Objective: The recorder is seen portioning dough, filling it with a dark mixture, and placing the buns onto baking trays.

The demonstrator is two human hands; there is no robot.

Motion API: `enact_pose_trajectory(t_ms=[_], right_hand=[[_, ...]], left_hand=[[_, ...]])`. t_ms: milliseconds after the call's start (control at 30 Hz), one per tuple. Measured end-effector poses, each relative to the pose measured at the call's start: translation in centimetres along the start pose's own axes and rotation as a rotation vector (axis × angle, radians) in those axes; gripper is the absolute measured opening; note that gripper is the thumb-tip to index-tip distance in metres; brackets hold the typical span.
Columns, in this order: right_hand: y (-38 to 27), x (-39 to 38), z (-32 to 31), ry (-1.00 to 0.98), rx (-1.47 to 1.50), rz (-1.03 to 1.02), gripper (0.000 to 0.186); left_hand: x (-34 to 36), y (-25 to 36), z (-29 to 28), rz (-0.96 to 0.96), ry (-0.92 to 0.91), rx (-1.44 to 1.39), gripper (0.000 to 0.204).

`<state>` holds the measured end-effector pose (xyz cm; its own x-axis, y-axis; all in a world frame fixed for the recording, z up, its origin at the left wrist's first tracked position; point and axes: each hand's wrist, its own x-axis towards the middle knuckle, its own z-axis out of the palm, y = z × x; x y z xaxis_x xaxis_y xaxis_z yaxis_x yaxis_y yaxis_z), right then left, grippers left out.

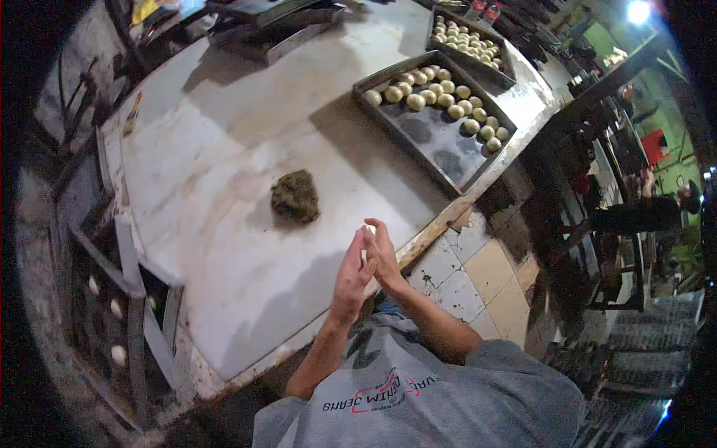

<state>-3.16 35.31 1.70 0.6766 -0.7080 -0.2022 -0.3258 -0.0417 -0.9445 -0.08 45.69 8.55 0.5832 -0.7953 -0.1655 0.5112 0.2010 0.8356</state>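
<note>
My left hand [351, 275] and my right hand [385, 260] are pressed palm to palm over the near edge of the table. A small white piece of dough [370, 228] shows between them at the fingertips; the rest of it is hidden. Ahead and to the left lies a rough, dark greenish-brown lump [295, 197], apart from both hands. Farther off to the right, a metal tray [427, 134] holds several round, pale dough balls [447, 99], mostly along its far and right sides.
A second tray of dough balls [467, 41] stands behind the first. Dark metal trays [299, 43] sit at the far left of the white tabletop [216, 254]. More trays holding white pieces [117, 309] are at the left. Tiled floor [485, 272] and a person [635, 216] appear at right.
</note>
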Motion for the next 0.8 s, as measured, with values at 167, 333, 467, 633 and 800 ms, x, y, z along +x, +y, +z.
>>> enact_pose_trajectory(t_ms=[167,333,467,633,800], right_hand=[[1.3,7.7,-5.9,-0.174,-0.761,-0.739,0.043],[5.6,18.2,-5.4,-0.251,-0.104,-0.525,0.027],[0.1,12.2,-3.7,-0.573,0.409,-0.093,0.026],[9.0,13.9,-8.4,-0.382,-0.182,-0.780,0.028],[4.1,16.2,-6.6,-0.575,0.588,0.134,0.039]], left_hand=[[6.3,-1.9,-0.9,0.245,0.374,0.409,0.023],[20.1,-1.0,6.7,0.490,0.275,0.935,0.009],[33.7,-2.4,7.4,0.428,0.244,1.102,0.019],[44.3,-7.6,8.4,0.468,0.299,1.378,0.037],[45.3,-6.8,5.0,0.167,0.422,1.404,0.037]])
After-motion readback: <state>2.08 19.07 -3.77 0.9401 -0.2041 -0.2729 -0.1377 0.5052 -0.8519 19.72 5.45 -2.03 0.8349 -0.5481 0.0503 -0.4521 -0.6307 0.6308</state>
